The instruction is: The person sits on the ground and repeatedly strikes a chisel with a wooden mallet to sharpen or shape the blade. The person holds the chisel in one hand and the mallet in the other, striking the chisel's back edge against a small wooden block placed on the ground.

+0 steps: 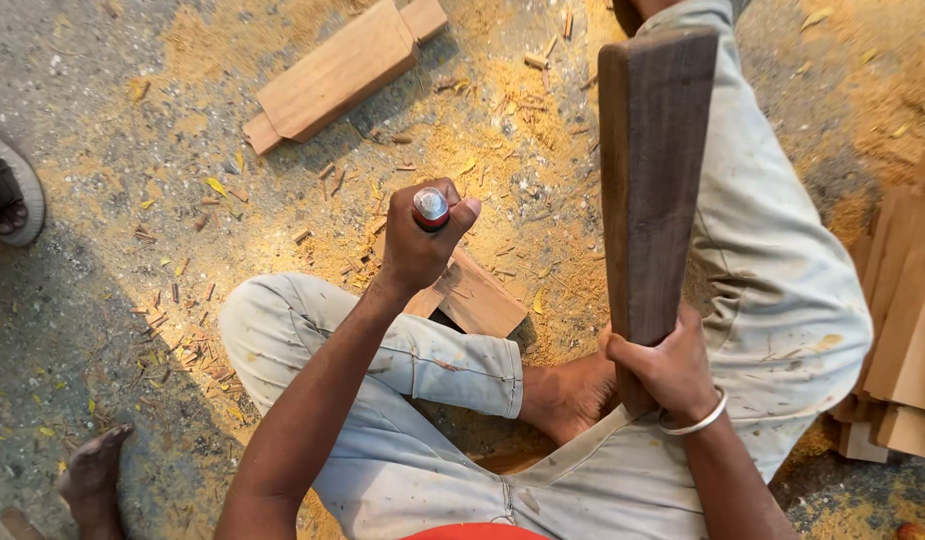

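Overhead, smooth dark mallet [650, 190], perhaps chisel [431, 207], sawdust [502, 130]

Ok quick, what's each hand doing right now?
Left hand: closed around a chisel, held upright over a wood piece.
Right hand: closed around a dark wooden mallet, raised.

Your dark wooden mallet [654, 190] stands raised at three o'clock, your red-handled chisel [431, 208] upright at centre.

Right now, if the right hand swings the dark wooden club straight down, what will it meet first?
Probably the metal-capped chisel top in the left hand; the club in the right hand stands raised beside it, though depth is unclear.
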The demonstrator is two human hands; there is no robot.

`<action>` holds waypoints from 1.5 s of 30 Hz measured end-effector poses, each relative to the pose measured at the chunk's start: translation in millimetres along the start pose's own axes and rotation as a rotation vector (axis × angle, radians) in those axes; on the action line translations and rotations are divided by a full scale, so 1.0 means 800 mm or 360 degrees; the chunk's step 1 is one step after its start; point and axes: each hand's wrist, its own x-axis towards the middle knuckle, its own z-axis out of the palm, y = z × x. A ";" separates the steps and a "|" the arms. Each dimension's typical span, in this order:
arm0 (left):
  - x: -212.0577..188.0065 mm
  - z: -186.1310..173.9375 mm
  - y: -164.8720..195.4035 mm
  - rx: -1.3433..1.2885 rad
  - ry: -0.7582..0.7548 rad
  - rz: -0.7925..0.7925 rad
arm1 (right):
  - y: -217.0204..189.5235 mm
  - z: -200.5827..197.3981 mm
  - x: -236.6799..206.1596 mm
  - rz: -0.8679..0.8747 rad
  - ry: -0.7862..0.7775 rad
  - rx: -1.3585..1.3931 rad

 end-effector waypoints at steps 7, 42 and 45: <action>0.018 0.024 -0.028 0.0119 -0.0069 -0.0169 | -0.001 -0.005 0.004 0.0060 -0.0049 0.0101; 0.034 0.013 -0.094 0.0231 -0.0115 0.0139 | -0.010 0.029 0.006 0.0172 -0.0125 -0.0038; 0.040 0.035 -0.099 0.0272 -0.0127 0.0020 | -0.010 0.030 0.006 0.0183 -0.0156 -0.0015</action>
